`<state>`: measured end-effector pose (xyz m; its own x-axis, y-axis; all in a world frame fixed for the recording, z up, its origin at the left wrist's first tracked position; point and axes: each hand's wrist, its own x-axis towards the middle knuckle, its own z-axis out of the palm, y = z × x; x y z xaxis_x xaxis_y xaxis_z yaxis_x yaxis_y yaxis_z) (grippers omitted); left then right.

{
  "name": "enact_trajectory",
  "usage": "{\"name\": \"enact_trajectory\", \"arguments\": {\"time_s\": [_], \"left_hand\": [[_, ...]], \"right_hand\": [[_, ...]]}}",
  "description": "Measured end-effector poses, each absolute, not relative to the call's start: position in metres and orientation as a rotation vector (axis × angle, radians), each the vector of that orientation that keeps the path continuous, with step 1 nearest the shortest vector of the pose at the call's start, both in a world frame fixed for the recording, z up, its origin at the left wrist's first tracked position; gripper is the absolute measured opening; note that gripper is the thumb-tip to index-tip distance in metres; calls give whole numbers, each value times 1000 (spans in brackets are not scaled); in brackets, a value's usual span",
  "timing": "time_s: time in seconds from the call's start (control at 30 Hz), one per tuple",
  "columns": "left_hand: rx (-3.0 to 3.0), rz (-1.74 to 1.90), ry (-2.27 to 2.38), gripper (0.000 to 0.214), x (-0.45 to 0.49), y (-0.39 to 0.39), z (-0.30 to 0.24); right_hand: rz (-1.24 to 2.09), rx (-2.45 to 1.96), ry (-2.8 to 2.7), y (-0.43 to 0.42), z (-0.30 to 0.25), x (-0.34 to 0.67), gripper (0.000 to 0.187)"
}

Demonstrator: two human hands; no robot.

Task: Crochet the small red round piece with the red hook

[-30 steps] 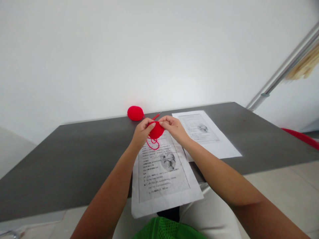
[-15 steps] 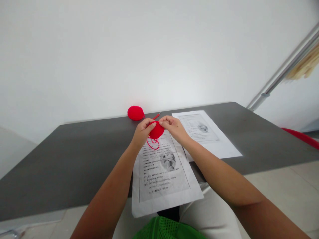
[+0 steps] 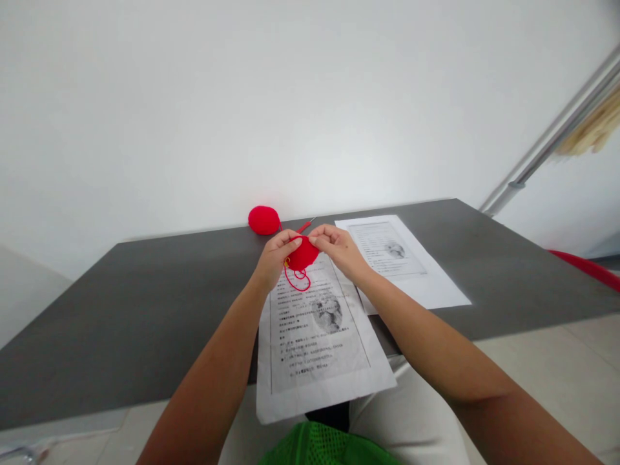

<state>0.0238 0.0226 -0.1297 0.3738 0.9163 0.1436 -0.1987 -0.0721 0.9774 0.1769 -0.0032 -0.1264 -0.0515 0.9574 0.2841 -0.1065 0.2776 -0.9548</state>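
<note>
My left hand [image 3: 274, 257] and my right hand [image 3: 337, 248] meet over the table, fingers pinched on a small round red crocheted piece [image 3: 303, 255] held between them. A red crochet hook [image 3: 305, 226] pokes out behind the piece, beside my right fingers. A loop of red yarn [image 3: 297, 278] hangs below the piece onto a printed sheet [image 3: 314, 336]. A strand runs back to a red ball of yarn [image 3: 264, 219] by the wall.
A dark grey table [image 3: 145, 310] stands against a white wall. A second printed sheet [image 3: 402, 258] lies to the right. A metal pole [image 3: 547, 145] leans at the right, with a red rim [image 3: 586, 268] below it. Green mesh fabric [image 3: 329, 445] lies on my lap.
My left fingers have shifted slightly on the red piece; otherwise nothing has visibly moved.
</note>
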Motion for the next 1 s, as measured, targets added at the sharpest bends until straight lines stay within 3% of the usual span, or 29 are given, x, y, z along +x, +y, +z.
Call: {"name": "enact_trajectory", "arguments": {"time_s": [1.0], "left_hand": [[1475,1124,804,18,24,23,-130]], "right_hand": [[1127,-894,-1269,-2,-127,177,18]]}}
